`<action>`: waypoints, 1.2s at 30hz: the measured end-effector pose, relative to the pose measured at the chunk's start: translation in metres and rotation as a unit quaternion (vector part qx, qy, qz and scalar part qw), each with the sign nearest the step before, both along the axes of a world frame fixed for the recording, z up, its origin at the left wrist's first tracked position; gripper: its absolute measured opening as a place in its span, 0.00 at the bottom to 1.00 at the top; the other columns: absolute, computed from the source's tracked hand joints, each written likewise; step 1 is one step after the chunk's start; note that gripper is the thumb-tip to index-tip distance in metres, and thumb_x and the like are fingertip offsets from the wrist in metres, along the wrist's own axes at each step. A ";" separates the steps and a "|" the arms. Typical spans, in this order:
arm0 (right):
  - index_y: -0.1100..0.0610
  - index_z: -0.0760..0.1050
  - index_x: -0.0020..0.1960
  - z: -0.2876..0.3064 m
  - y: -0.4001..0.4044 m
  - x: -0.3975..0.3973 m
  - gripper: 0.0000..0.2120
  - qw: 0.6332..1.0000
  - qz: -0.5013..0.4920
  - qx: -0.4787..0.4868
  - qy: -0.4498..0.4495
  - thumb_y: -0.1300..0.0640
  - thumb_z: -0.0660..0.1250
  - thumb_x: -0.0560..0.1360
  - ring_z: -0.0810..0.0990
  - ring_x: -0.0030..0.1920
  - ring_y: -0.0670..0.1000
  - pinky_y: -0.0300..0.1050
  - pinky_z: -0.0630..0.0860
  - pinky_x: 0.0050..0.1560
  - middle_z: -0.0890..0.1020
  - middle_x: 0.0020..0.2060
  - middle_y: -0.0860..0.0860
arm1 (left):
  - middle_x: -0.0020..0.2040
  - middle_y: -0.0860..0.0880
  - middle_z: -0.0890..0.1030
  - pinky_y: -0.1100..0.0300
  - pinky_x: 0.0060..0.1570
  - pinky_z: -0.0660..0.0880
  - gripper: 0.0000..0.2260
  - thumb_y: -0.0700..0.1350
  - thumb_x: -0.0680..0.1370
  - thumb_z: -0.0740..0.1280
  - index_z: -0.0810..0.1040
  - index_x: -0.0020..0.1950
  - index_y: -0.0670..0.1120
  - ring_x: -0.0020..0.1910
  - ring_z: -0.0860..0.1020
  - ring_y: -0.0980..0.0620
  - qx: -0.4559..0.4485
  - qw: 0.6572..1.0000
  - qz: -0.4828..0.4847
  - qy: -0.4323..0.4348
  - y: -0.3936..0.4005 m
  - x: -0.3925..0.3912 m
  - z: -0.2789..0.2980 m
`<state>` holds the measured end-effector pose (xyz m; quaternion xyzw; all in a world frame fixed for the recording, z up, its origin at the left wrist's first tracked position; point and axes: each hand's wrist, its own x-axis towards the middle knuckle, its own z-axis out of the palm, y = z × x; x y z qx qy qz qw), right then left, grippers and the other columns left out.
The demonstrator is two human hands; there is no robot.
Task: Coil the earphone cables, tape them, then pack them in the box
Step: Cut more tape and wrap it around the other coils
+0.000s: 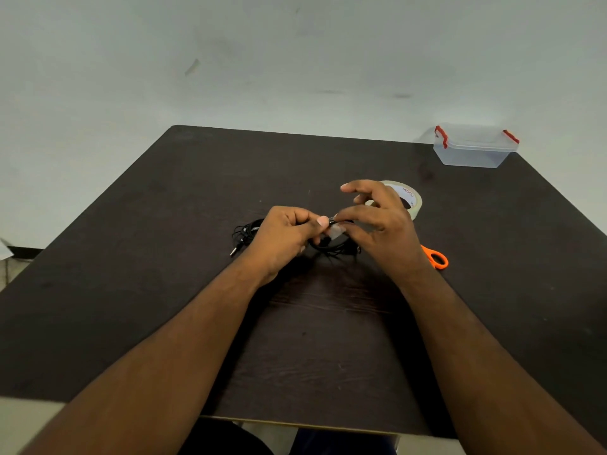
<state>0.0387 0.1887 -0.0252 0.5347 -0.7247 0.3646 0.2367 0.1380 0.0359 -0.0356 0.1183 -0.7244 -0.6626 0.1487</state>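
Your left hand (285, 234) pinches the coiled black earphone cable (328, 246); your right hand (377, 221) presses clear tape strip (336, 229)—wrap snugly, keeping loops bunched.

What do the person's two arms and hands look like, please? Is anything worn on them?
Both forearms are bare up to the frame edge: no sleeves show. The left hand and the right hand wear no gloves, and no watch, ring or bracelet shows on either. Short, pale fingernails show on some fingers.
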 end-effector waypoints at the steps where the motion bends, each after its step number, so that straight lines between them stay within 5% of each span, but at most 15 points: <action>1: 0.60 0.84 0.42 0.000 0.000 0.000 0.04 1.000 0.002 0.006 0.013 0.64 0.75 0.68 0.76 0.49 0.57 0.43 0.73 0.50 0.80 0.55 0.58 | 0.28 0.50 0.77 0.64 0.24 0.59 0.10 0.45 0.78 0.68 0.84 0.38 0.46 0.25 0.64 0.54 0.006 1.000 0.001 -0.003 0.000 0.000 0.000; 12: 0.64 0.80 0.35 0.001 -0.007 0.006 0.07 0.995 0.075 0.024 0.055 0.74 0.72 0.67 0.77 0.42 0.55 0.44 0.72 0.47 0.85 0.41 0.52 | 0.26 0.47 0.74 0.66 0.22 0.57 0.11 0.43 0.77 0.69 0.83 0.36 0.44 0.21 0.62 0.55 0.023 0.998 0.055 -0.004 -0.001 -0.009 -0.005; 18: 0.65 0.80 0.37 0.000 -0.005 0.006 0.06 0.995 0.070 0.039 0.053 0.73 0.71 0.68 0.82 0.43 0.53 0.43 0.76 0.47 0.84 0.42 0.54 | 0.22 0.57 0.74 0.74 0.21 0.61 0.07 0.39 0.77 0.69 0.83 0.40 0.39 0.18 0.67 0.64 -0.031 0.998 0.043 0.024 -0.001 -0.011 -0.008; 24: 0.61 0.81 0.42 -0.006 -0.006 0.006 0.05 0.991 0.037 -0.011 -0.129 0.69 0.74 0.69 0.82 0.43 0.46 0.42 0.80 0.45 0.84 0.41 0.50 | 0.29 0.55 0.79 0.72 0.27 0.67 0.06 0.40 0.78 0.68 0.85 0.46 0.43 0.26 0.72 0.64 -0.067 0.998 -0.002 0.023 -0.005 -0.007 -0.008; 29: 0.51 0.81 0.40 -0.008 -0.006 0.004 0.10 0.941 0.033 -0.073 -0.330 0.65 0.75 0.68 0.84 0.45 0.47 0.43 0.80 0.48 0.85 0.40 0.46 | 0.35 0.52 0.80 0.68 0.30 0.70 0.08 0.39 0.80 0.65 0.83 0.48 0.48 0.31 0.74 0.60 -0.104 0.993 -0.029 0.044 -0.006 -0.006 -0.006; 36: 0.59 0.82 0.37 -0.006 -0.006 0.001 0.08 0.872 0.055 -0.112 -0.473 0.70 0.75 0.65 0.84 0.41 0.49 0.41 0.79 0.44 0.85 0.37 0.51 | 0.40 0.53 0.83 0.65 0.35 0.75 0.06 0.43 0.74 0.73 0.84 0.51 0.49 0.36 0.80 0.57 -0.166 0.981 -0.058 0.081 -0.004 -0.003 -0.008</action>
